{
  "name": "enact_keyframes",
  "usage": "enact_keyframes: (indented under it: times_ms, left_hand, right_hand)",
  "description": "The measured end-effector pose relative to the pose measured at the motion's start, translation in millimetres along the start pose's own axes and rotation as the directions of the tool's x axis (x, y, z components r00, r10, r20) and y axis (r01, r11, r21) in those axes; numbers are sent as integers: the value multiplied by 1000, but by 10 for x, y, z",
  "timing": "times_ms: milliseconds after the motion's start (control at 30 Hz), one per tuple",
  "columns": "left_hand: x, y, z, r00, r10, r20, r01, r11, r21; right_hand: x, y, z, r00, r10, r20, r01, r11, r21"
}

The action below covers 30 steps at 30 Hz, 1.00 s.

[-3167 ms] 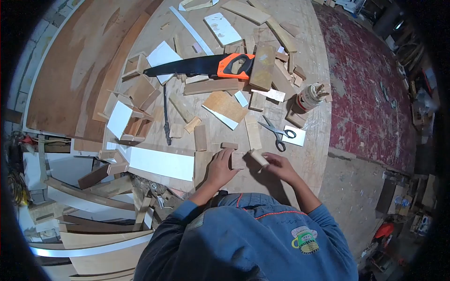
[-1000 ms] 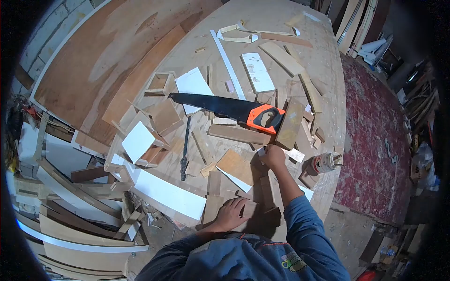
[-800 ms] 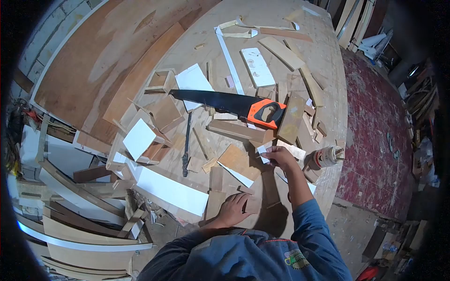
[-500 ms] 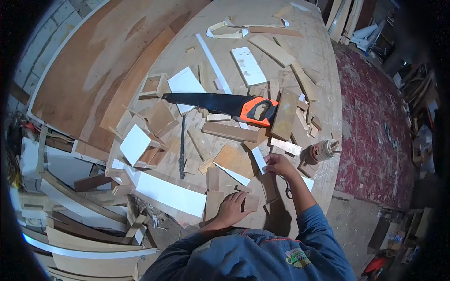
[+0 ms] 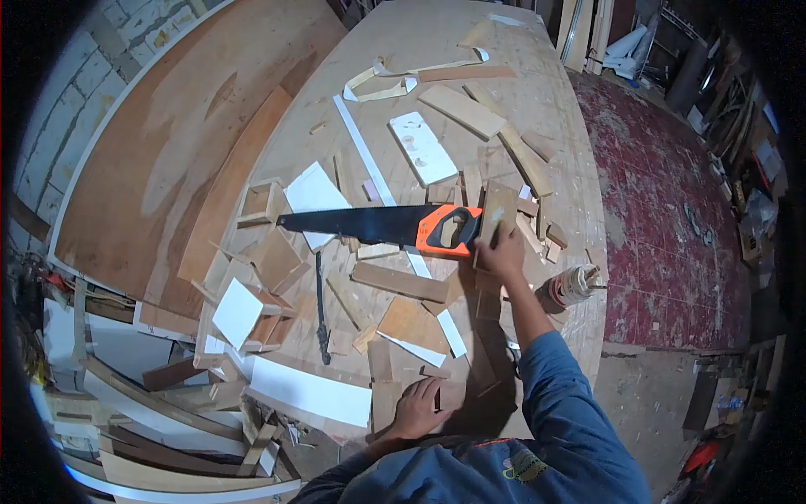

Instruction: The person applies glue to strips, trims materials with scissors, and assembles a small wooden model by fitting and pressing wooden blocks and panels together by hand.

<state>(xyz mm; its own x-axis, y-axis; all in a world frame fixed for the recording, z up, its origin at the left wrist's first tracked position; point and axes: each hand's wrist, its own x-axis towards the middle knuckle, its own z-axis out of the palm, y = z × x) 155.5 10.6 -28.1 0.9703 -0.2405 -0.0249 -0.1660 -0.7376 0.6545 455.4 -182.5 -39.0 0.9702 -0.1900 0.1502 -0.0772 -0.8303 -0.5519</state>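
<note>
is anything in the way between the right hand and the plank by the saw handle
Nothing visible is: the right hand is at the plank's near end, its fingers seemingly touching it. The saw lies just to the left, its handle close beside the plank; whether they touch is unclear.

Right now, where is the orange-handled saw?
In the head view, the saw lies just above centre, its orange handle immediately left of the wooden block at the right hand.
</note>
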Motion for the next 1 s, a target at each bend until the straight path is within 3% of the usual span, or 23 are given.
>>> enact_keyframes:
  times_ms: [100, 133, 167, 233, 267, 333, 367, 400, 433, 500, 567, 633, 733, 900, 1000]
  left_hand:
    - [-2, -11, 10, 999, -12, 43, 11, 1000, 29]
    - [18, -5, -14, 997, -16, 71, 14, 1000, 28]
    - [19, -33, 13, 997, -6, 74, 4, 1000, 25]
    - [2, -80, 74, 999, 0, 53, -2, 999, 41]
    - [4, -96, 104, 999, 11, 33, -13, 998, 58]
    - [-14, -147, 177, 999, 52, -5, -52, 996, 69]
    - [-10, -187, 200, 995, 83, -47, -79, 993, 82]
    - [1, -191, 173, 992, 119, -48, -112, 985, 129]
    - [-6, -256, 209, 991, 127, -50, -119, 983, 137]
    - [-79, -430, 362, 986, 158, -52, -148, 976, 158]
    - [-50, -473, 384, 977, 209, -46, -189, 945, 265]
    - [-17, -276, 214, 992, 120, -33, -118, 991, 71]
    - [69, -328, 220, 988, 141, -55, -137, 988, 74]
    - [-31, -342, 225, 980, 187, -67, -182, 980, 80]
    - [-58, -442, 313, 974, 225, -18, -219, 961, 167]
  right_hand:
    - [-108, -48, -30, 991, -91, 97, 83, 993, 86]
    - [-78, -39, -66, 964, -165, 208, 148, 985, 93]
    - [-94, -12, -115, 926, -320, 200, 274, 935, 226]
    - [5, -10, -217, 923, -251, 293, 125, 913, 388]
    - [135, 87, -154, 927, -244, 285, 123, 915, 384]
    - [522, 282, -19, 1000, 12, -18, -5, 932, 363]
    - [713, 346, -10, 986, 71, -151, -24, 955, 296]
    - [931, 407, 8, 976, 149, -157, -118, 975, 189]
    - [1121, 438, -8, 975, 150, -166, -116, 974, 196]
    - [1436, 429, -42, 959, 282, -15, -282, 954, -104]
    - [1605, 309, -167, 964, 267, 1, -262, 946, -189]
    - [1723, 265, -169, 967, 254, 26, -237, 930, -280]
    - [1848, 399, 58, 955, 296, -6, -282, 906, -314]
    - [1757, 486, 171, 922, 335, -195, -364, 921, -138]
    - [1661, 465, 137, 959, 265, -97, -275, 956, -106]
